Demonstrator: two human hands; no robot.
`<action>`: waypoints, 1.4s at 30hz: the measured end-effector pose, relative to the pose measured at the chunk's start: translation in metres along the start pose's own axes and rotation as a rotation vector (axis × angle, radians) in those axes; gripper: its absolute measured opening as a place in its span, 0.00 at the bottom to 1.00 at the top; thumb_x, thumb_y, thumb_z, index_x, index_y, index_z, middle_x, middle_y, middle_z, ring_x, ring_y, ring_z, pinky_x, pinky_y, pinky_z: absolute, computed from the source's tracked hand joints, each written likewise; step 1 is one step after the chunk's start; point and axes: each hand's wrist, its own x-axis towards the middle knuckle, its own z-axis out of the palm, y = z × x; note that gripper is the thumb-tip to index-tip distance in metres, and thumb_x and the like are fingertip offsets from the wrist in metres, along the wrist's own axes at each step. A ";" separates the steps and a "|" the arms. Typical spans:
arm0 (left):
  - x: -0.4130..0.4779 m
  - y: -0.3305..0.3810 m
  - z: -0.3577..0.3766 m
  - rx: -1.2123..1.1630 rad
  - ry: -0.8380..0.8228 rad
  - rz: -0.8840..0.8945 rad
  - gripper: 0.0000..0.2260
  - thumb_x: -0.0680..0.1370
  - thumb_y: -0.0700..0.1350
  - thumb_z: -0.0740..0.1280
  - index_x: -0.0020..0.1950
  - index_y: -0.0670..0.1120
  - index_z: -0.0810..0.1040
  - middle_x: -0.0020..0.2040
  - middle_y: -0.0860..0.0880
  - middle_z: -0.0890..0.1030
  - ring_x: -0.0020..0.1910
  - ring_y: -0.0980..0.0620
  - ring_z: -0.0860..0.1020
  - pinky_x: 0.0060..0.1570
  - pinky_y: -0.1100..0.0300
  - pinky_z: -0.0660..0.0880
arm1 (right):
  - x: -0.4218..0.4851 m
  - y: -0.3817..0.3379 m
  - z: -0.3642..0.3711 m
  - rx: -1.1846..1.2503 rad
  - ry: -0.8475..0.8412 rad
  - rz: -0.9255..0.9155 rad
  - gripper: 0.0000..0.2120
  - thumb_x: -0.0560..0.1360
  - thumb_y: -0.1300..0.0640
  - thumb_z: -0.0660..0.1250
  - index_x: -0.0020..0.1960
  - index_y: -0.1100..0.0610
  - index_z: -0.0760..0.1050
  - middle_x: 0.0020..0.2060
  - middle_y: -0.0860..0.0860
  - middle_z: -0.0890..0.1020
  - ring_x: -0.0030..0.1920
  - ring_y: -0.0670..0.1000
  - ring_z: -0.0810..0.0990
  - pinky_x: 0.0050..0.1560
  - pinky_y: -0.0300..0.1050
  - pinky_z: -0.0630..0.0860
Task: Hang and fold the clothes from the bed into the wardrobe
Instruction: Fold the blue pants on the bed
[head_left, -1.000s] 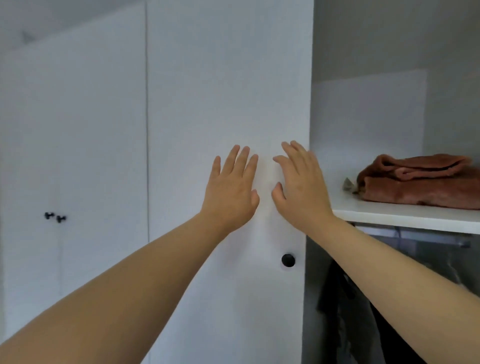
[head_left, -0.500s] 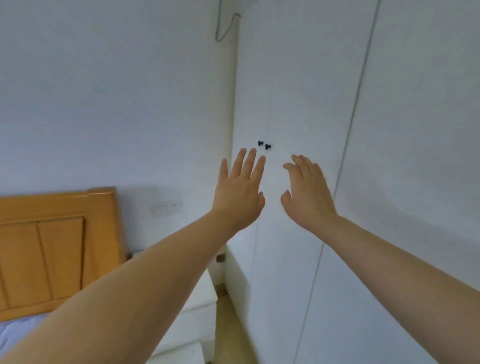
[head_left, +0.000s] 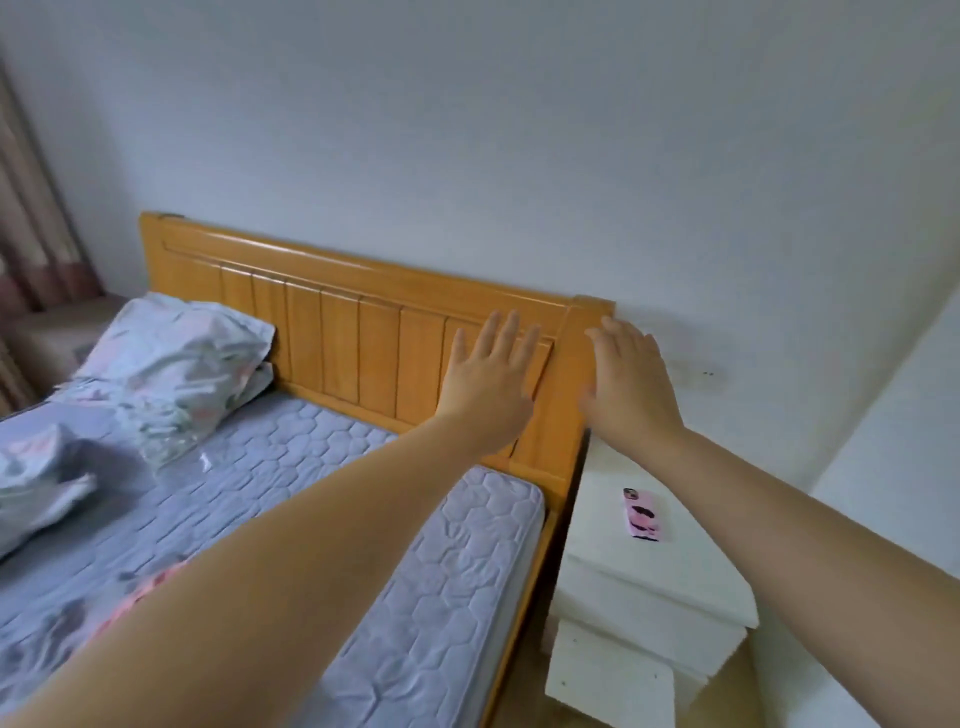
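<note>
Fingers (head_left: 506, 335) of the left hand (head_left: 488, 387) are straight and a little spread, holding nothing. The right hand (head_left: 631, 389) is held the same way, palm down and fingers apart, and it too grips nothing. Both arms reach forward, and the two hands hover side by side with a narrow gap between them.

Seen from the head camera, the left hand lies in front of the wooden headboard (head_left: 332, 322) near its right post, and the right hand lies in front of the white wall (head_left: 519, 130) just beyond that post. Whether either hand touches anything cannot be told.

Below the left forearm is the bed (head_left: 519, 644), with a grey quilted mattress (head_left: 441, 582). A pale flowered pillow (head_left: 171, 358) leans against the headboard at the far left. Crumpled flowered fabric (head_left: 41, 473) lies in front of it on the mattress; whether it is clothing or bedding cannot be told. A pink cloth (head_left: 148, 590) lies on the mattress, partly hidden by the left forearm.

Just beside the bed, under the right forearm, stands a white nightstand (head_left: 639, 587), with a phone (head_left: 644, 514) in a pink case on its top. A curtain (head_left: 31, 218) hangs at the left edge, and a white panel (head_left: 909, 467) rises at the right edge.
</note>
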 end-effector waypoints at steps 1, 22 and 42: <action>-0.005 -0.023 0.009 -0.001 -0.021 -0.048 0.32 0.81 0.51 0.54 0.78 0.49 0.37 0.79 0.47 0.39 0.77 0.47 0.38 0.73 0.43 0.41 | 0.011 -0.018 0.016 0.031 -0.014 -0.025 0.28 0.74 0.61 0.64 0.72 0.63 0.62 0.74 0.60 0.61 0.75 0.59 0.57 0.74 0.55 0.54; -0.250 -0.250 0.280 -0.254 -0.327 -1.044 0.32 0.78 0.54 0.59 0.79 0.49 0.50 0.79 0.49 0.47 0.77 0.47 0.49 0.74 0.45 0.50 | -0.018 -0.305 0.377 0.339 -0.716 -0.553 0.27 0.72 0.59 0.65 0.69 0.63 0.64 0.66 0.60 0.68 0.67 0.60 0.67 0.68 0.50 0.61; -0.445 -0.166 0.563 -0.370 -0.689 -1.730 0.54 0.67 0.70 0.67 0.75 0.56 0.29 0.77 0.48 0.33 0.76 0.42 0.37 0.66 0.30 0.54 | -0.197 -0.358 0.641 -0.027 -1.044 -0.842 0.55 0.69 0.42 0.72 0.77 0.47 0.33 0.76 0.53 0.35 0.77 0.57 0.40 0.68 0.70 0.58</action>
